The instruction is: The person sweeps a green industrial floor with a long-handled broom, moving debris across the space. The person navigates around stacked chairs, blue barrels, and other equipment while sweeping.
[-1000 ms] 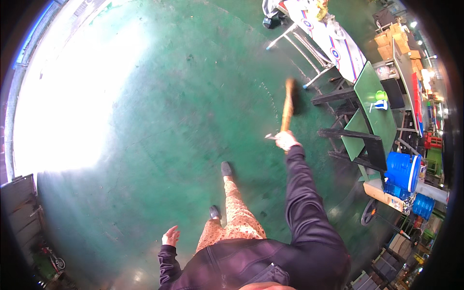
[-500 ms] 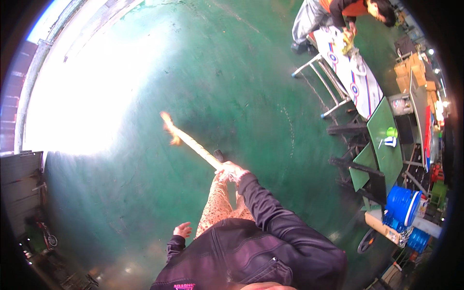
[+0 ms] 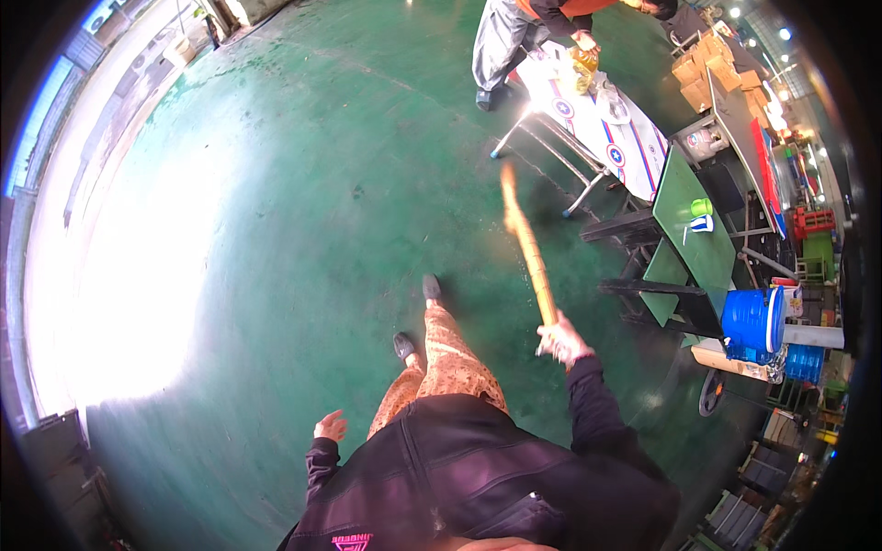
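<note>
Green floor (image 3: 276,230) fills the view; a long table (image 3: 602,129) and a green table (image 3: 689,230) stand at one to two o'clock, a blue bucket (image 3: 751,320) at three. Wooden stick (image 3: 525,243), blurred, long axis running from the right hand (image 3: 560,342) toward twelve o'clock, slightly left. Right hand closed around its lower end. Left hand (image 3: 329,427) loosely open, empty, at seven o'clock, well apart from the stick.

Far end of the wooden stick (image 3: 524,241) is motion-blurred, can't tell what's on the tip. Right hand (image 3: 562,342) grip hides its lower end. Other person (image 3: 542,28) is cut off by top edge. Stuff on the worktop (image 3: 602,129) is too small to ID.
</note>
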Motion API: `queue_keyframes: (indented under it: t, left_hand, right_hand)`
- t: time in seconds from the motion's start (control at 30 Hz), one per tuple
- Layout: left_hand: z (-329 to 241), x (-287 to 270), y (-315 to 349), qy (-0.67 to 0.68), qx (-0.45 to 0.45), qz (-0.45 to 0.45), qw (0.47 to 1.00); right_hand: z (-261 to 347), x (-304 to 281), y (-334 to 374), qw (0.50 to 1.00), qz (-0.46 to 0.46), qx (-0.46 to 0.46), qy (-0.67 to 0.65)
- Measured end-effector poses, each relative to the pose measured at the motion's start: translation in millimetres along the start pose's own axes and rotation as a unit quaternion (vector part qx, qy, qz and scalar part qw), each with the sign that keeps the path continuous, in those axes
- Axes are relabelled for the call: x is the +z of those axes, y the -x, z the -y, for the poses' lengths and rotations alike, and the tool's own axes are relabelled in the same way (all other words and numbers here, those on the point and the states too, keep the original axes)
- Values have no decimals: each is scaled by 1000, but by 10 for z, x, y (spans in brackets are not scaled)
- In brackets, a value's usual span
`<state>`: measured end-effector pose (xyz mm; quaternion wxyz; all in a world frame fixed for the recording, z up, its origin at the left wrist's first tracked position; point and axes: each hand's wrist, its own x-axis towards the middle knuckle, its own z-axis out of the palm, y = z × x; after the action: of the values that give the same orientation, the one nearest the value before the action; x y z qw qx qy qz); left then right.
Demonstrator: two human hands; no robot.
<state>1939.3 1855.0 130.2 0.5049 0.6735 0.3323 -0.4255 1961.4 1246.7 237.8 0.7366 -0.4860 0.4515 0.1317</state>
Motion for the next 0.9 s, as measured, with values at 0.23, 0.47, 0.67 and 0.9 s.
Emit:
queue_keyframes:
  t: [0.23,0.47,0.67,0.9]
  left_hand:
    - [-677,37,-121,67,-58,-84,992]
    - [-1509,620,-311,-306,154,79,936]
    - [-2759,967,-638,-249,142,-24,958]
    - [-3276,696,-633,-129,144,-98,976]
  right_hand:
    - [1069,-155,-2132,984,-36,118,-125]
    - [115,1595,-2151,950,-10,21,311]
    - [1339,2231,-2295,887,367,267,-90]
    - [2314,2141,-2307,965,224,76,112]
